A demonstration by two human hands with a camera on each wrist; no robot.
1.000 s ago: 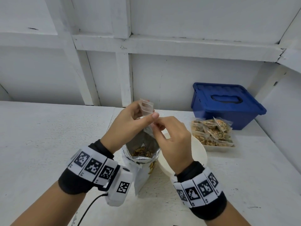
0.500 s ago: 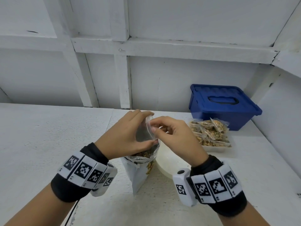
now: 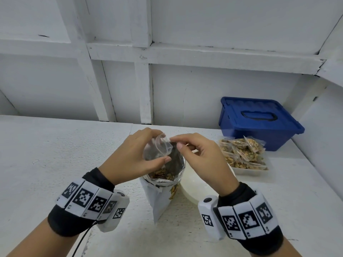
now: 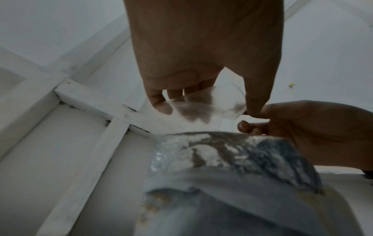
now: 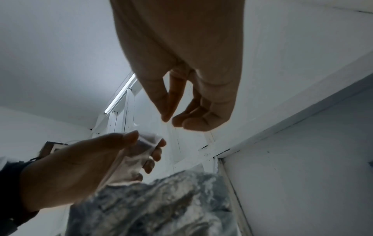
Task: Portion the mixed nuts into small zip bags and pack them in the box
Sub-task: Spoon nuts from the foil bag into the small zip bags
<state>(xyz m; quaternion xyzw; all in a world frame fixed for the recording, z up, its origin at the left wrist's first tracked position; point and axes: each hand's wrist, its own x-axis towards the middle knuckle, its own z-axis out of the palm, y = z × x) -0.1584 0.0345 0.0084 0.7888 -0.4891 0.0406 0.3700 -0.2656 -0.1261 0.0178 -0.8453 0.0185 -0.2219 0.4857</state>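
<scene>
1. The white counter (image 3: 55, 154) carries everything, and it goes back to a white panelled wall.
2. The blue box (image 3: 259, 123) stands at the far right of the counter with its lid on. I judge that the finished bags go in there later, so it is out of the way for now.
3. Just in front of the box is a shallow tray (image 3: 250, 171) heaped with filled zip bags (image 3: 241, 153). They wait near the box, I think, so that packing is short work.
4. The big foil bag of mixed nuts (image 3: 163, 182) stands upright and open in front of me, directly under my hands, and nuts show inside its mouth. A round white bowl (image 3: 194, 190) is just beside it on the right, partly hidden by my right wrist.
5. My left hand (image 3: 133, 156) holds a small empty zip bag (image 3: 157, 149) above the foil bag: the thumb is on the near side and the curled fingers are behind it. I keep it over the opening so that any nut that falls goes back into the big bag.
6. My right hand (image 3: 200, 154) pinches the upper edge of the zip bag between thumb and forefinger, and the other fingers are loosely bent. In my judgement I am pulling the mouth apart so that nuts can go in; it is not yet filled.
</scene>
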